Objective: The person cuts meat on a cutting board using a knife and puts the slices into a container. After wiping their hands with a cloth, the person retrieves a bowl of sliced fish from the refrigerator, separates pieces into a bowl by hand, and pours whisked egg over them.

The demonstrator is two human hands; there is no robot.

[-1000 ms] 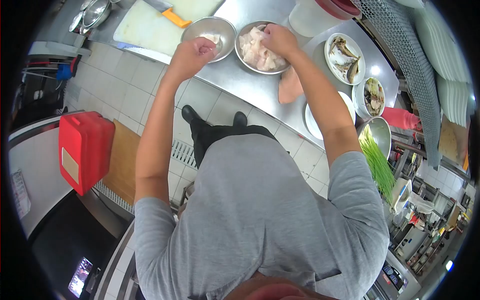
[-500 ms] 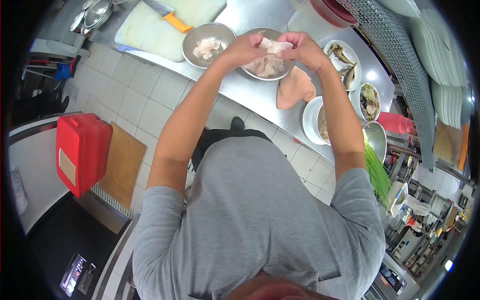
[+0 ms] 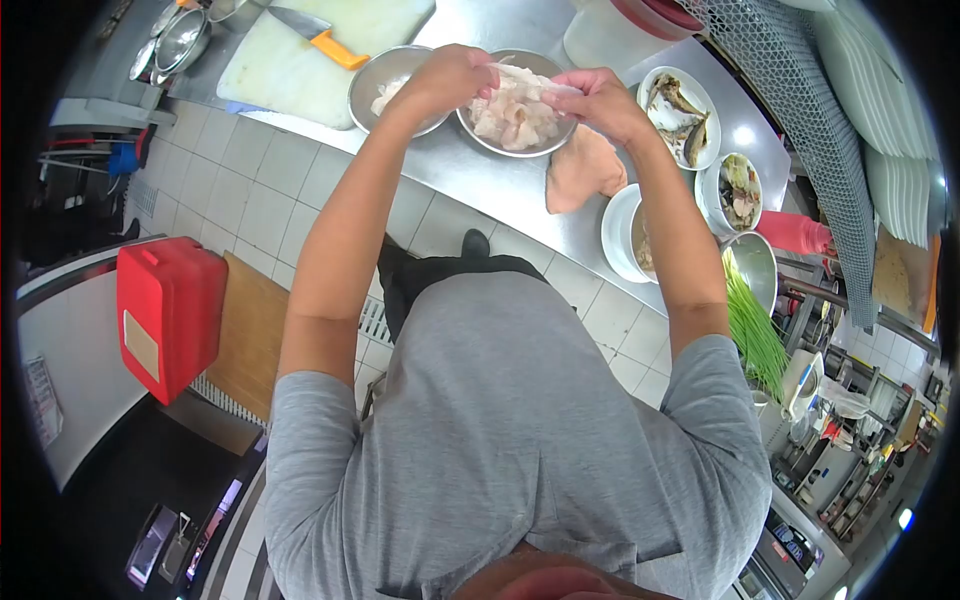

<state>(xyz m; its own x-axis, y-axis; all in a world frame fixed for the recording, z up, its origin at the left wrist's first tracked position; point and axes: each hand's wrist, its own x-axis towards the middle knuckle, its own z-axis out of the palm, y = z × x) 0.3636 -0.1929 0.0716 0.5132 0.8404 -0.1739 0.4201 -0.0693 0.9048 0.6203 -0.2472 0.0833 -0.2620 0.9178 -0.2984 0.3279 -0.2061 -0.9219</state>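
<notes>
Both hands are over a metal bowl (image 3: 513, 154) heaped with thin, pale raw meat slices (image 3: 515, 118). A whitish slice (image 3: 528, 78) stretches across the bowl between my hands. My left hand (image 3: 452, 80) pinches its left end near the far rim, fingers closed. My right hand (image 3: 597, 98) pinches the other end between thumb and fingers at the right rim. To the left, a second metal bowl (image 3: 362, 92) holds a few pale pieces, partly hidden under my left wrist. Beside the first bowl, a larger pinkish piece of meat (image 3: 583, 172) lies directly on the steel counter (image 3: 478, 185).
A white cutting board (image 3: 285, 75) carries an orange-handled knife (image 3: 340, 48) at the left. On the right are a plate of fish (image 3: 690, 118), a food bowl (image 3: 738, 192), stacked white dishes (image 3: 617, 240), green stalks (image 3: 752, 330) and a red bottle (image 3: 793, 232).
My hands have moved apart and slightly left, and the slice between them is now drawn out. More of the heaped slices in the bowl shows beneath.
</notes>
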